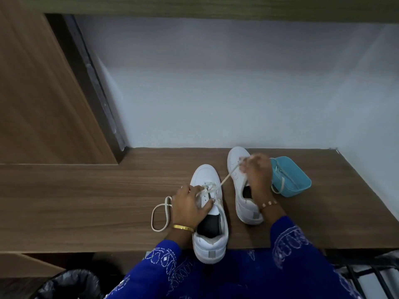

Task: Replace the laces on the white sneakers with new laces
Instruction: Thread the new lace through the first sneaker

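- Fingers of left hand [190, 205] grip near sneaker [210, 214]; right hand [255, 171] pinches taut lace [226, 177].
- Few eyelets threaded, rest bare.
- Far sneaker [241, 186], nr counter's back edge: looks unlaced.

Two white sneakers [210, 214] side by side (toes away), cream lace [160, 214] half threaded, looping left

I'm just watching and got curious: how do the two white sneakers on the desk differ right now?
The left sneaker has a lace threaded through its eyelets; the right sneaker shows none that I can make out. The left sneaker sits nearer, its heel over the desk edge; the right sneaker lies farther back, by a blue pouch. Both are white, toes pointing away.
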The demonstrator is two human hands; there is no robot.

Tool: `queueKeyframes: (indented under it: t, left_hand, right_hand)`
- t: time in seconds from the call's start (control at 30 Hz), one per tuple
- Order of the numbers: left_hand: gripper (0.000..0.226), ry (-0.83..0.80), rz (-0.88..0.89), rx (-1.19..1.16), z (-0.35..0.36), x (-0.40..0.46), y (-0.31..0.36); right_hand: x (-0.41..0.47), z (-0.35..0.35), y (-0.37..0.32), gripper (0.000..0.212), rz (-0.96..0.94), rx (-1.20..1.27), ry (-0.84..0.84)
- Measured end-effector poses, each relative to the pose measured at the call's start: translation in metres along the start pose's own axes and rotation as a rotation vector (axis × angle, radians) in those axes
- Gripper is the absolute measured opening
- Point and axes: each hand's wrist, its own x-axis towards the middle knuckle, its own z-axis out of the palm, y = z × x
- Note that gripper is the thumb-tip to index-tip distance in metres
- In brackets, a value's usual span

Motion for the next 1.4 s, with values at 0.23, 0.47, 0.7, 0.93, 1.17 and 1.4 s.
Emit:
queueKeyframes:
  t: [0.23,0.47,0.7,0.93,1.17,1.4]
  left_hand:
    - [0.039,0.046,0.042,-0.18,0.005,-0.014,-0.003]
    - [0.053,0.021,0.017,-0.143,0.007,-0.018,-0.007]
    - [0.058,-0.03,0.064,-0.051,0.009,-0.016,-0.008]
    - [0.076,-0.046,-0.003,-0.079,0.008,-0.016,-0.006]
    - [0.074,-0.064,-0.036,-0.168,0.001,-0.02,-0.004]
    - [0.064,-0.107,-0.002,-0.273,-0.002,-0.025,-0.005]
  right_hand:
    - [0.004,-0.017,-0.042,0.025,0.183,0.395,-0.143]
    - [-0.031,0.024,0.055,0.013,0.089,-0.656,-0.521]
    - [-0.04,0.018,0.062,0.016,-0.158,-0.881,-0.397]
    - [-0.049,0.005,-0.005,0.024,-0.035,-0.116,-0.289]
    - [-0.036,-0.016,-0.049,0.03,-0.031,0.068,-0.194]
    - [-0.041,-0.005,0.045,0.009,0.116,-0.745,-0.509]
